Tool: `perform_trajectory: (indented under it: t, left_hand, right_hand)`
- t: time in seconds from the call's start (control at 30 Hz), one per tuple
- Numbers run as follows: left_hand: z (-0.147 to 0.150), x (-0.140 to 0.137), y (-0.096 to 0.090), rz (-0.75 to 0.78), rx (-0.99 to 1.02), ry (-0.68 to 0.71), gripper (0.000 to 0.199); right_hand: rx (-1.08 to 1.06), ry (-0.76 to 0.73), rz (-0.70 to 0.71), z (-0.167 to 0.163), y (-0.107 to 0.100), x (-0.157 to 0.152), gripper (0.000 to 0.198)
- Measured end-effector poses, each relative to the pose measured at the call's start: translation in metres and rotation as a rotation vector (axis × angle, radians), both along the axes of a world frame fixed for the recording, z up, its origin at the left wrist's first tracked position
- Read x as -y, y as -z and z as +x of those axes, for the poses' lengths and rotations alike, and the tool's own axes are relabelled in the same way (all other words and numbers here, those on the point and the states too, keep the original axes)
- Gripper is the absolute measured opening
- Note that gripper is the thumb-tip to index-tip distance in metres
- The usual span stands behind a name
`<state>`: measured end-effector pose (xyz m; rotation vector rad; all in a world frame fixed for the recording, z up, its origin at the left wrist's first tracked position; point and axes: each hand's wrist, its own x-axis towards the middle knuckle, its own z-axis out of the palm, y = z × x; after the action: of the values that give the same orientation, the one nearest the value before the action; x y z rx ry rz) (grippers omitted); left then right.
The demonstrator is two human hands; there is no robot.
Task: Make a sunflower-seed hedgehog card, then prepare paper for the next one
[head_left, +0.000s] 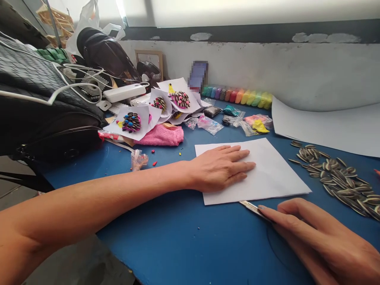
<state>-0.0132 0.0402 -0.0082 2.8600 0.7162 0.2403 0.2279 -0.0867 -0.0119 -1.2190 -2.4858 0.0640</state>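
My left hand [220, 168] lies flat, palm down, fingers together, on the left part of a white sheet of paper [267, 174] on the blue table [178, 233]. My right hand [320, 237] is at the lower right, fingers closed on a thin metal blade [251, 206], maybe a craft knife, whose tip meets the paper's near edge. A pile of striped sunflower seeds [338, 178] lies just right of the sheet.
A black woven bag [38, 107] with white cables fills the left. Paper cards with seed-and-clay figures [132, 120], a pink cloth [162, 136], small clay bags [249, 122] and a row of coloured clay packs [237, 95] lie behind. A large white sheet [326, 122] lies at the right.
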Motion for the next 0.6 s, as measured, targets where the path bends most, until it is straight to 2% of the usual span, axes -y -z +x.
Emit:
perform_trajectory:
  t: [0.1,0.27,0.43,0.6]
  left_hand:
    - [0.001,0.003,0.000,0.036,-0.017,0.013,0.050]
    - [0.001,0.004,-0.008,-0.010,-0.085,0.062,0.052]
    - [0.001,0.005,-0.011,-0.049,-0.130,0.050,0.052]
    - [0.003,0.006,-0.011,-0.018,-0.154,0.049,0.053]
  right_hand:
    - [-0.003,-0.007,0.019,-0.001,0.001,0.000,0.040]
    - [0.063,-0.015,0.009,0.000,0.001,0.000,0.043]
    - [0.096,0.001,0.013,0.000,0.002,0.000,0.046]
    - [0.087,-0.006,-0.003,0.006,0.003,0.001,0.045]
